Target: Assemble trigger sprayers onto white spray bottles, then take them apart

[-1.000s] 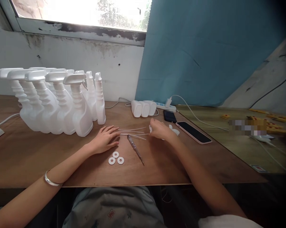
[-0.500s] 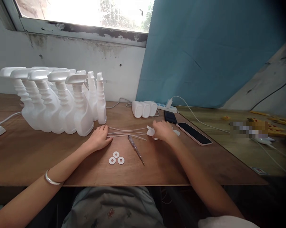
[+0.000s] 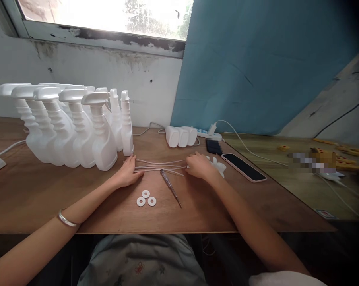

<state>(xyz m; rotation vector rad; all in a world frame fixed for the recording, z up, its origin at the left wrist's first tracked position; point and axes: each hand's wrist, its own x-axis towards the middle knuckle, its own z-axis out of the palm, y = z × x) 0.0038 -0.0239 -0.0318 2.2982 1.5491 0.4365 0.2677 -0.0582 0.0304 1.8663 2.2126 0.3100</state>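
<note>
Head view: left hand [image 3: 127, 171] has slid to the left ends of the tubes [image 3: 154, 170], mid-frame, fingers loosely open; right hand [image 3: 198, 165] has shifted to their right ends, fingers curled — can't tell any grip — so both ends are now flanked.

Window [image 3: 107, 16], upper left: bright daylight, glare on the glass; frame [image 3: 101, 41] paint flaking, dark patches exposed. White wall [image 3: 107, 75] below: stained, small dark holes. Blue cloth [image 3: 241, 71] hangs across the upper right. Brown wooden tabletop [image 3: 24, 202] spans the lower half; yellowish surface [image 3: 301, 194] adjoins at right.
</note>
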